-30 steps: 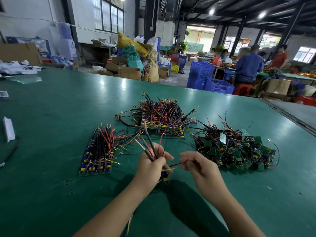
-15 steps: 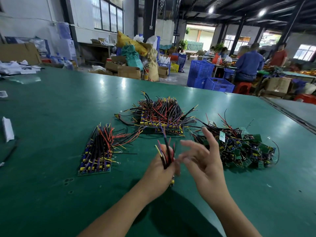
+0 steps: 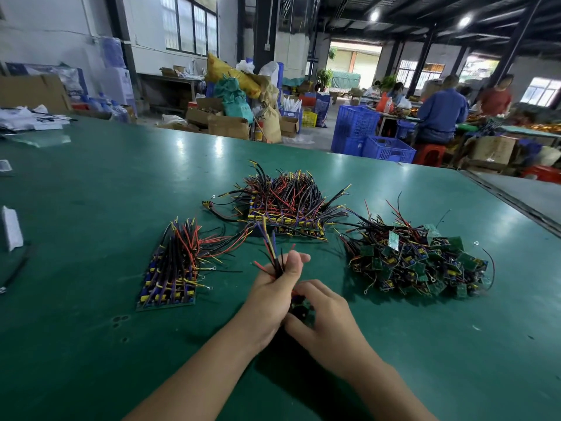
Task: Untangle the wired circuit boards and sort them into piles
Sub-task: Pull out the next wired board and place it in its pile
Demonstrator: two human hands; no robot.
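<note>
Two hands held close together over green table (image 3: 91, 344): wire bundle (image 3: 272, 256) gripped in left hand (image 3: 273, 294), wire ends fanned upward; small board (image 3: 301, 308) at bundle's base pinched by right hand (image 3: 329, 319). Beyond: aligned pile (image 3: 173, 268) at left, tangled heap (image 3: 419, 262) at right, second aligned pile (image 3: 285, 208) farthest.

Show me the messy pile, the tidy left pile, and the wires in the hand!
messy pile (image 3: 419, 262), head view, on tangled boards at its middle.
tidy pile (image 3: 170, 275), head view, on wires lying across its boards.
wires (image 3: 273, 253), head view, on the bundle just above the left hand (image 3: 273, 290).
</note>
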